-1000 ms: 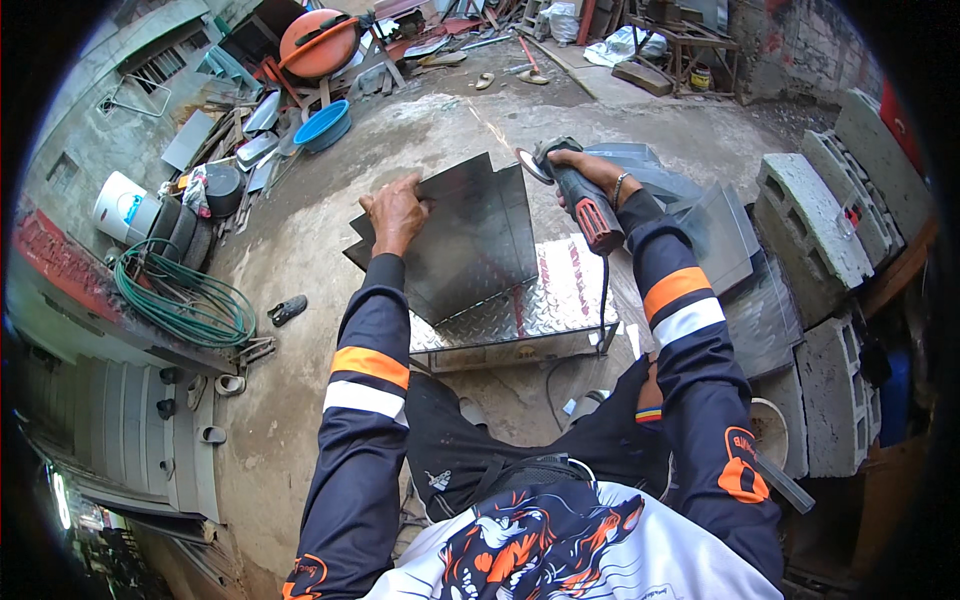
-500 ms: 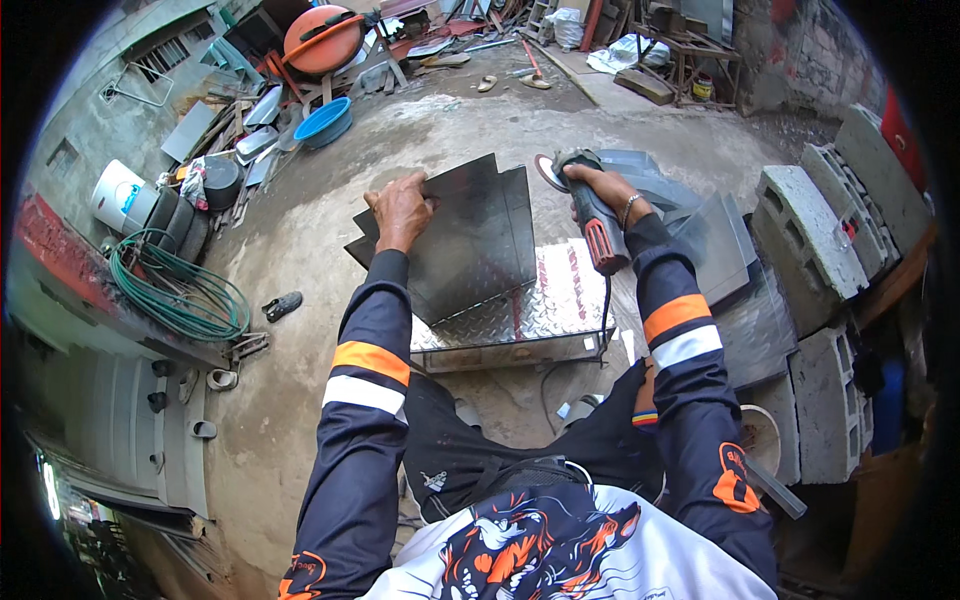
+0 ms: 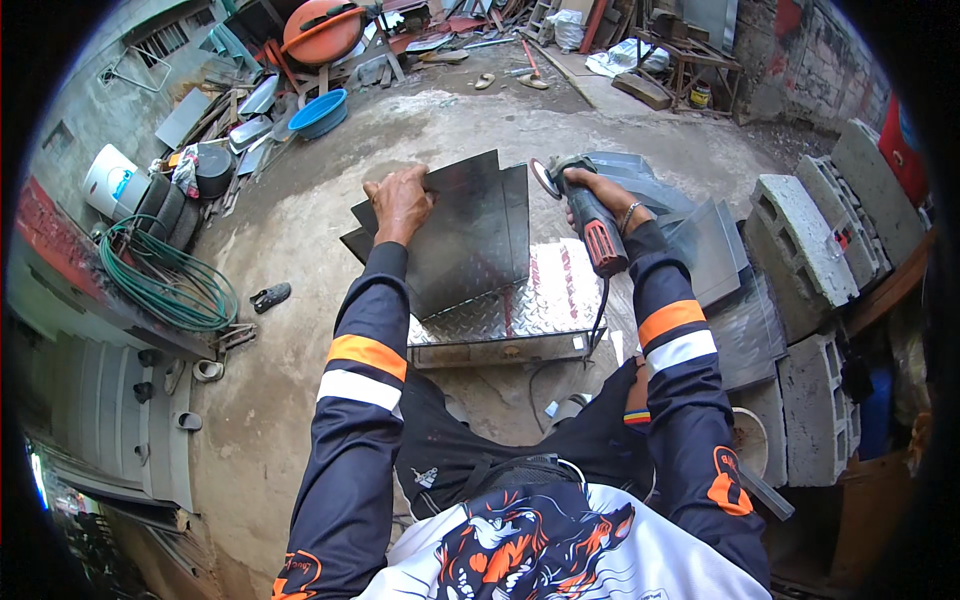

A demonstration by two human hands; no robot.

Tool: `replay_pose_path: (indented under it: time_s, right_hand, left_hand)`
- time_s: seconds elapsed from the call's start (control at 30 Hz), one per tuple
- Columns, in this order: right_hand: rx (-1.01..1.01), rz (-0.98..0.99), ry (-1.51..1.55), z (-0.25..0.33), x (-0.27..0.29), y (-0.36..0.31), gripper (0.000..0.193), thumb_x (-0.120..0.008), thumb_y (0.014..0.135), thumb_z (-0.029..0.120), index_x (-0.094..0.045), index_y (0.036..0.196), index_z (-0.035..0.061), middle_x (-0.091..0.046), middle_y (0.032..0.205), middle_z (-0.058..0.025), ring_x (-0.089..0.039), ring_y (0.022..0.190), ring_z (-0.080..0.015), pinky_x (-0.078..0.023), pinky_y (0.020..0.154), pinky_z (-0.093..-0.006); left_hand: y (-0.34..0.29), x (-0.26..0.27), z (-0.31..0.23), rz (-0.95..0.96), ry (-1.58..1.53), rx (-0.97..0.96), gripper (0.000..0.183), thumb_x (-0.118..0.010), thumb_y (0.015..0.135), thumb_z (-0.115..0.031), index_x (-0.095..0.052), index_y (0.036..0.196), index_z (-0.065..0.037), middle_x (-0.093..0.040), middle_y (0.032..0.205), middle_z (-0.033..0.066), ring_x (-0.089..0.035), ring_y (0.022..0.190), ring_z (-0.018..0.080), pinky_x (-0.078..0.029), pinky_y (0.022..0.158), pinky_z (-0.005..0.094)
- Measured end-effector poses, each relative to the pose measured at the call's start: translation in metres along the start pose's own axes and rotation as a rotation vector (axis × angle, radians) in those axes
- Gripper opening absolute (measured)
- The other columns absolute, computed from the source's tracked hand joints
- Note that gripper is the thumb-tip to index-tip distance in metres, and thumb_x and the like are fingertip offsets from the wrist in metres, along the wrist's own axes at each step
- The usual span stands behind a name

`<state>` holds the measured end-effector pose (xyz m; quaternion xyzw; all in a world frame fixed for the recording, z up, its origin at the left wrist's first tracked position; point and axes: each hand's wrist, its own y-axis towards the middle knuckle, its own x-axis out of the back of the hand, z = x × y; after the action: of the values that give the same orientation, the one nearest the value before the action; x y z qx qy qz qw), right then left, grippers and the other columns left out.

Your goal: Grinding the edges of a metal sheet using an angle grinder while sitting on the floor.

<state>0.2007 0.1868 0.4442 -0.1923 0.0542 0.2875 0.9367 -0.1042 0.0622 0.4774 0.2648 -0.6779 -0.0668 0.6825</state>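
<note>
My left hand [image 3: 402,203] is closed on the left edge of a dark sheet-metal piece [image 3: 465,235] with notched corners. The piece lies tilted over a bench topped with shiny tread plate [image 3: 560,290], and a second dark sheet shows partly beneath it. In my right hand [image 3: 603,192] is an angle grinder [image 3: 602,235], gripped round its body. Its round disc [image 3: 546,178] faces the sheet's right corner, with a small gap between them. The grinder's cord hangs down past the bench's right end. Whether the disc is spinning I cannot tell.
Flat metal sheets [image 3: 705,255] are stacked right of the bench, beside grey concrete blocks [image 3: 805,245]. A coiled green hose [image 3: 165,280] and a dark shoe [image 3: 270,297] lie at left. Farther off are a blue basin [image 3: 318,114], an orange mixer drum [image 3: 322,34] and scrap.
The whole view has shifted slightly. Both hands keep their holds, and the sheet and grinder stay nearly where they were relative to each other.
</note>
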Motion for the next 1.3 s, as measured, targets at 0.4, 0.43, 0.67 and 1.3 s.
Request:
replay_pose_path:
  time_s: [0.4, 0.43, 0.67, 1.3]
  right_hand:
    - [-0.021, 0.059, -0.054, 0.015, -0.007, 0.000, 0.052, -0.062, 0.089, 0.047, -0.051, 0.108, -0.0001, -0.063, 0.078, -0.0114, -0.067, 0.058, -0.0213, -0.058, 0.049, -0.0342]
    - [-0.022, 0.066, -0.042, 0.015, -0.006, 0.000, 0.051, -0.062, 0.089, 0.047, -0.051, 0.107, -0.0001, -0.064, 0.078, -0.0114, -0.067, 0.058, -0.0213, -0.058, 0.049, -0.0342]
    - [-0.071, 0.070, 0.093, -0.008, 0.004, 0.013, 0.048, -0.062, 0.089, 0.046, -0.051, 0.106, 0.0023, -0.065, 0.074, -0.0136, -0.067, 0.058, -0.0238, -0.057, 0.049, -0.0369]
    - [-0.091, 0.063, -0.073, 0.028, 0.000, 0.006, 0.046, -0.063, 0.088, 0.044, -0.053, 0.100, 0.0007, -0.066, 0.074, -0.0152, -0.066, 0.055, -0.0233, -0.057, 0.048, -0.0356]
  left_hand:
    - [-0.003, -0.003, 0.001, 0.000, -0.015, 0.009, 0.022, -0.076, 0.077, -0.023, -0.069, 0.097, -0.019, -0.069, 0.100, 0.0023, -0.065, 0.099, 0.0265, -0.031, 0.087, 0.0473]
    - [-0.003, -0.004, 0.001, -0.011, -0.006, 0.007, 0.022, -0.076, 0.076, -0.023, -0.069, 0.097, -0.019, -0.069, 0.100, 0.0025, -0.065, 0.099, 0.0264, -0.031, 0.087, 0.0476]
    - [-0.001, -0.002, -0.002, 0.025, -0.002, 0.024, 0.023, -0.076, 0.076, -0.025, -0.069, 0.097, -0.019, -0.069, 0.099, 0.0031, -0.065, 0.098, 0.0263, -0.032, 0.086, 0.0479]
    - [-0.005, 0.000, -0.002, 0.001, 0.010, 0.018, 0.023, -0.076, 0.077, -0.027, -0.068, 0.097, -0.019, -0.068, 0.096, 0.0030, -0.065, 0.099, 0.0256, -0.031, 0.088, 0.0501]
